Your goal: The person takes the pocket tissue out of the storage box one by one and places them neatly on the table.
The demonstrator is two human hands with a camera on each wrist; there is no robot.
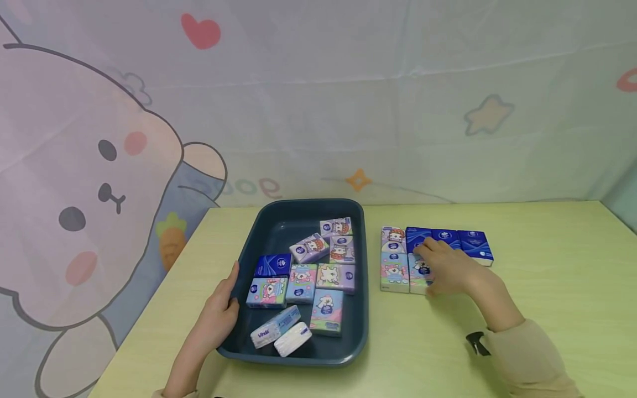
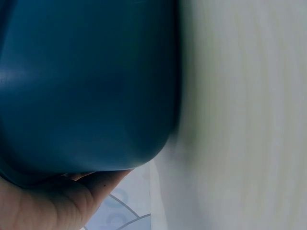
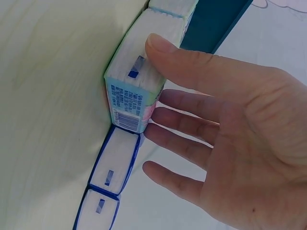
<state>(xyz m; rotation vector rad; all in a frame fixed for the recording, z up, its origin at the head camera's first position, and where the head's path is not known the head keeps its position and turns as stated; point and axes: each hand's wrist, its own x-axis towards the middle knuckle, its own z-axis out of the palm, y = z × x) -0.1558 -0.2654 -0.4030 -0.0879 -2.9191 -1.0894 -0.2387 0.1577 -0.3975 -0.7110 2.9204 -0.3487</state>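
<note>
My left hand (image 1: 217, 314) holds a dark teal plastic tub (image 1: 365, 331) by its left rim. In the left wrist view its fingers (image 2: 103, 184) tuck beneath the lip. Right of the tub, my right hand (image 1: 448, 268) is over a pastel tissue pack (image 3: 139, 62) with a cartoon print. The thumb lies against that pack's near side. The other fingers (image 3: 184, 122) are spread and nearly straight, tips close to its top edge. Beside it sits another pastel tissue pack (image 1: 395, 273). Behind them runs a row with a purple-white tissue pack (image 1: 393, 239) and several blue tissue packs (image 1: 474, 243).
Several tissue packs lie loose in the tub, among them a blue pack (image 1: 273, 265), a tilted purple pack (image 1: 309, 248) and a white pack (image 1: 292, 339) on its side. The yellow-green table (image 1: 562, 287) backs onto a cartoon-printed cloth (image 1: 308, 110).
</note>
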